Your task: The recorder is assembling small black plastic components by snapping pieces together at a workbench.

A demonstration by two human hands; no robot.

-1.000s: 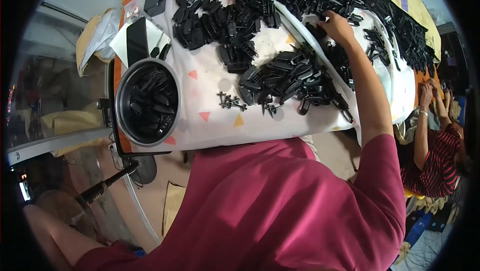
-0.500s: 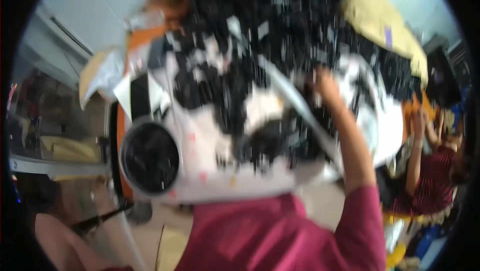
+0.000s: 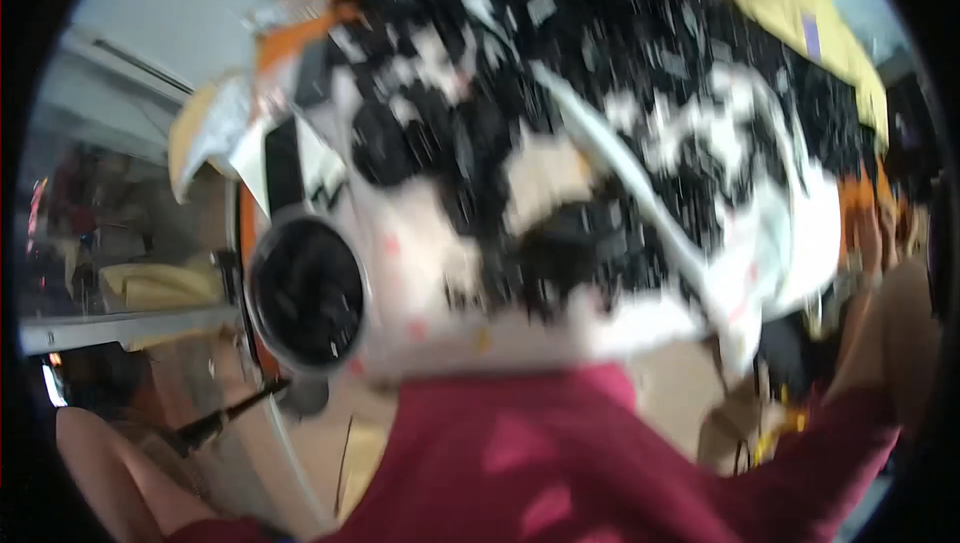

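Observation:
Small black pieces (image 3: 560, 253) lie scattered over a white sheet (image 3: 480, 343) on the table in front of me. They heap up thickly toward the back. At the near left corner a round, grey-rimmed tub (image 3: 366, 293) holds more dark pieces. A long whitish strip (image 3: 625, 163) runs slantwise across the sheet. My left arm shows only as a bent bare part at the lower left, and the hand is out of sight. My right arm reaches up along the right rim, its hand also outside the picture. Motion smears much of the view.
A yellow sack (image 3: 800, 3) stands at the back right. Another person's hands (image 3: 880, 233) are by orange material at the far right. White paper with a black band (image 3: 284, 163) lies behind the tub. A metal-framed glass panel (image 3: 130, 328) is at the left.
My right hand has left the black pieces on the sheet and swung right, out of the picture. The view has shifted slightly. The left arm stays at the lower left.

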